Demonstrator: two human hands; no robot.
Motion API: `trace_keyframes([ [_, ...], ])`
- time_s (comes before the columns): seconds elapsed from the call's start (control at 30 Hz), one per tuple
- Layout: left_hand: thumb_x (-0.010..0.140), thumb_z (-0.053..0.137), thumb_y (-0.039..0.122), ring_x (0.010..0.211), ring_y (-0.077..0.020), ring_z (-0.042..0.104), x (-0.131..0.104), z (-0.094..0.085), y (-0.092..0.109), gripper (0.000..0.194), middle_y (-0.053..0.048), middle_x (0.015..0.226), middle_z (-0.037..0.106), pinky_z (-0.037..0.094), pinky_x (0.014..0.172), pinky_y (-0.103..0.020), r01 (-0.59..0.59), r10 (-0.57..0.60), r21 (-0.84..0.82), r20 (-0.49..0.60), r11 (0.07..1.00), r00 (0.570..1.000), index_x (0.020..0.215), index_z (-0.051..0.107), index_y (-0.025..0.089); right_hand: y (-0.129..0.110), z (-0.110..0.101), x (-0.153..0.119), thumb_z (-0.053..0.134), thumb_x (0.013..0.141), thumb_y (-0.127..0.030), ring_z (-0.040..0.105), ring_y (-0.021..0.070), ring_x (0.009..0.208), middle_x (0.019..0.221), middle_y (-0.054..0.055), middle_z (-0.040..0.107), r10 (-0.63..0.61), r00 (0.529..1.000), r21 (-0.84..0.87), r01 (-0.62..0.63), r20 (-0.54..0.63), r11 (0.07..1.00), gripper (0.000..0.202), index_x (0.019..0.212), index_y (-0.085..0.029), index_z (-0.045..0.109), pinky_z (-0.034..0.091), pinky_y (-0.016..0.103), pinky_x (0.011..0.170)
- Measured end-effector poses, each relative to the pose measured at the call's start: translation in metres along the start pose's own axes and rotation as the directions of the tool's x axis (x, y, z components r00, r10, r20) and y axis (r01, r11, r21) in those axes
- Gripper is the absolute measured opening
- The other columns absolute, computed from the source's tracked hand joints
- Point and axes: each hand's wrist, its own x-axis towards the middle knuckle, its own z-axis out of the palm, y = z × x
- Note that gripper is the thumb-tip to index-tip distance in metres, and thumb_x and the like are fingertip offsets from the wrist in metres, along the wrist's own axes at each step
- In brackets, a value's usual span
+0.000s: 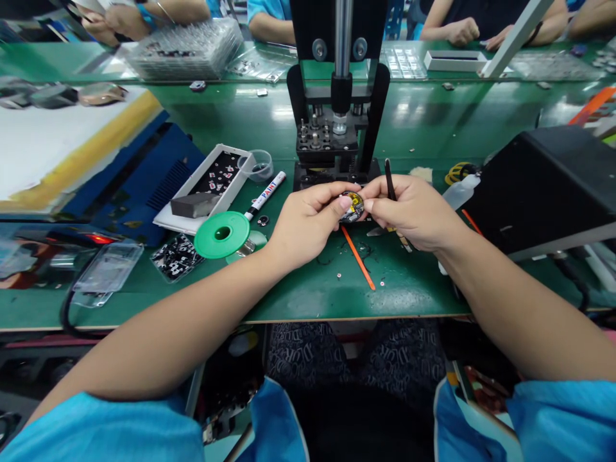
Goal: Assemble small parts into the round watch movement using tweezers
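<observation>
a round part [355,204] with a yellow and dark face is held above the counter [289,298], in front of the black press [341,96]. it is judged light and stiff, with fine detail on its face that is probably fragile, and its rim may be slick under bare skin; it is best taken by the rim, with the face left unpressed. its left side is pinched by the left grip [308,221], the thumb laid over the face and the index finger along the far edge. at its right edge, the fingertips of the right grip [416,208] are drawn together; whether the rim itself is pinched cannot be told. a slender black tool [389,179] is also held in the right grip, its upper end raised.
</observation>
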Motion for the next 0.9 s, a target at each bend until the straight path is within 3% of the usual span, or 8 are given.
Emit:
trace_keyframes([
  [0.1,0.102,0.084,0.050,0.066,-0.0130,0.058,0.000,0.000,0.001,0.031,-0.002,0.087,0.079,0.052,0.064,-0.028,-0.013,0.013,0.013,-0.005,1.000,1.000,0.119,0.091,0.025,0.001,0.000,0.000,0.081,0.077,-0.022,0.050,0.0115,0.064,0.071,-0.004,0.066,-0.027,1.000,-0.004,0.027,0.005,1.000,0.011,0.088,-0.023,0.081,0.042,0.027,0.059],
  [0.3,0.103,0.083,0.049,0.070,-0.0135,0.060,0.000,0.001,0.002,0.032,-0.005,0.092,0.082,0.052,0.064,-0.028,0.012,-0.012,-0.019,0.002,1.000,1.000,0.121,0.090,0.024,0.000,0.001,0.000,0.077,0.083,-0.023,0.047,0.0101,0.058,0.071,-0.002,0.071,-0.019,1.000,0.017,0.019,-0.020,1.000,0.003,0.082,-0.022,0.079,0.035,0.028,0.054],
  [0.5,0.101,0.085,0.053,0.065,-0.0117,0.058,0.002,0.003,-0.003,0.036,-0.003,0.090,0.079,0.052,0.060,-0.026,0.005,-0.007,-0.052,-0.043,0.999,0.999,0.121,0.088,0.024,0.002,0.000,-0.001,0.084,0.079,-0.025,0.061,0.0139,0.073,0.084,-0.001,0.074,-0.028,0.999,0.031,0.027,0.036,0.999,0.016,0.095,-0.023,0.082,0.048,0.027,0.064],
  [0.67,0.105,0.077,0.057,0.072,-0.0133,0.064,0.001,0.002,-0.005,0.047,-0.005,0.099,0.082,0.057,0.068,-0.027,-0.044,0.045,0.061,-0.019,0.997,0.999,0.136,0.083,0.022,0.000,0.002,-0.001,0.084,0.080,-0.030,0.066,0.0161,0.078,0.090,0.001,0.079,-0.042,0.999,0.002,0.042,-0.027,0.999,0.015,0.093,-0.023,0.082,0.050,0.029,0.067],
  [0.77,0.097,0.085,0.049,0.082,-0.0158,0.070,0.000,0.003,-0.007,0.060,-0.009,0.120,0.083,0.062,0.076,-0.030,-0.086,0.084,0.098,0.016,0.992,0.996,0.149,0.074,0.022,-0.001,0.003,-0.001,0.085,0.081,-0.030,0.071,0.0188,0.086,0.097,0.003,0.083,-0.066,0.997,0.020,0.066,-0.036,0.998,0.015,0.094,-0.023,0.083,0.056,0.032,0.076],
  [0.9,0.085,0.089,0.031,0.074,-0.0150,0.065,0.001,0.006,-0.010,0.068,-0.006,0.112,0.080,0.057,0.067,-0.030,-0.087,0.083,0.159,0.030,0.984,0.996,0.151,0.072,0.024,0.000,0.003,-0.002,0.083,0.084,-0.026,0.075,0.0196,0.091,0.101,0.002,0.086,-0.075,0.997,0.038,0.076,-0.011,0.996,0.014,0.098,-0.024,0.085,0.058,0.034,0.084],
])
